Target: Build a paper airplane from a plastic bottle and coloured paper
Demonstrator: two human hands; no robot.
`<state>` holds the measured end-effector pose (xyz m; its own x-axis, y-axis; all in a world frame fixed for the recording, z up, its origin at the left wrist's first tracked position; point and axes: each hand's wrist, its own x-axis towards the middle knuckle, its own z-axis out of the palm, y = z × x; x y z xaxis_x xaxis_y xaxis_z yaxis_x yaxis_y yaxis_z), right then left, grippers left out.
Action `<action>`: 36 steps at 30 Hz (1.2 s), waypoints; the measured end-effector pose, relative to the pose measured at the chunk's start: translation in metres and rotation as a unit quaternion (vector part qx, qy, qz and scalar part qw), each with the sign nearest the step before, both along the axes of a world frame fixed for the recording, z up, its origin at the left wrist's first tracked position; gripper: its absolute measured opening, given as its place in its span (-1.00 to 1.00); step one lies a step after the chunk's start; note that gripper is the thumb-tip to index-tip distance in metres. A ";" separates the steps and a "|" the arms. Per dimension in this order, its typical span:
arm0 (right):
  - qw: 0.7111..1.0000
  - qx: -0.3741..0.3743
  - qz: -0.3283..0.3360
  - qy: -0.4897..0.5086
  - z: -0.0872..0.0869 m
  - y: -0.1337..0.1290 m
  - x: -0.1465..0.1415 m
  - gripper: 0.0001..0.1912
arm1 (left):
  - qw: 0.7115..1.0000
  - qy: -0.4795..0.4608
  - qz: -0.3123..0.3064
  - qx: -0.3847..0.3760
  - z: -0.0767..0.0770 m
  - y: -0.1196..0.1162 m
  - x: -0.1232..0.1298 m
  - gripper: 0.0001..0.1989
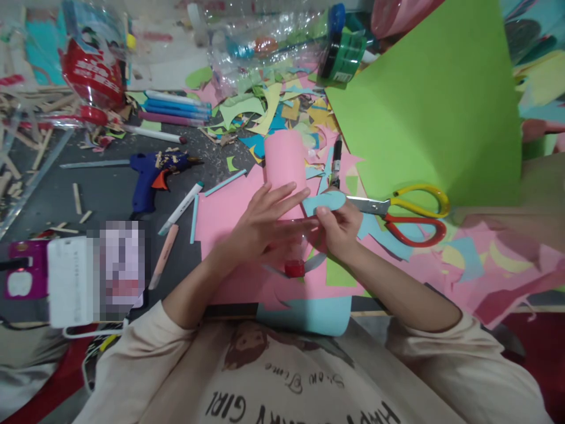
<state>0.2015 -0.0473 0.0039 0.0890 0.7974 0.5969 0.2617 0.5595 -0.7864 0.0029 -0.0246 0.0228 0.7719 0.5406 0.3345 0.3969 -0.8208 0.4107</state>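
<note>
A small clear bottle with a red cap (295, 269) lies with its cap toward me, and pink paper (285, 154) is wrapped round its far part. Across the bottle lies my left hand (265, 221), its fingers stretched out and spread. My right hand (339, 227) pinches a light blue paper piece (325, 202) between thumb and fingers, just right of the bottle. The left fingertips come close to the right thumb. Beside the right hand rest scissors (388, 207) with one yellow and one red handle loop. Pink paper sheets (225, 212) lie beneath both hands.
A blue glue gun (148, 176) and several markers (180, 207) lie to the left. Paper scraps (247, 115), plastic bottles (269, 44) and a green-lidded jar (342, 59) are at the back. A large green sheet (432, 112) rises at the right. Light blue paper (309, 315) hangs over the front edge.
</note>
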 end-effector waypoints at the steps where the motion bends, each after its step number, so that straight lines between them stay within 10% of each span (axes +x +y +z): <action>1: 1.000 0.008 -0.004 -0.005 0.002 -0.001 0.000 -0.75 | 1.000 -0.008 -0.004 0.017 0.004 -0.001 -0.001 -0.63; 4: 0.995 0.081 0.013 -0.057 0.008 -0.003 0.000 -0.81 | 0.995 -0.028 0.053 0.073 0.019 0.002 -0.009 -0.74; 8: 0.980 0.131 0.071 -0.133 0.011 -0.003 0.000 -0.87 | 0.944 0.031 0.327 0.037 0.038 0.016 -0.041 -0.78; 13: 0.977 0.091 0.094 -0.169 0.016 -0.007 0.004 -0.88 | 0.789 0.149 0.593 -0.060 0.043 0.032 -0.084 -0.38; 20: 0.974 0.114 0.100 -0.170 0.016 -0.005 0.005 -0.91 | 0.698 0.213 0.664 -0.160 0.049 0.042 -0.085 -0.39; 31: 0.972 0.111 0.131 -0.158 0.010 -0.002 0.007 -0.91 | 0.685 0.121 0.704 -0.143 0.048 0.049 -0.095 -0.45; 36: 0.978 0.071 0.138 -0.142 0.010 -0.006 0.006 -0.89 | 0.795 -0.013 0.600 -0.083 0.049 0.045 -0.077 -0.47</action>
<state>0.2075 -0.0531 0.0134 -0.3028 0.6748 0.6731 0.2824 0.7380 -0.6128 -0.0742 0.0204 0.0721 -0.3403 0.9212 0.1886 0.8428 0.2098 0.4956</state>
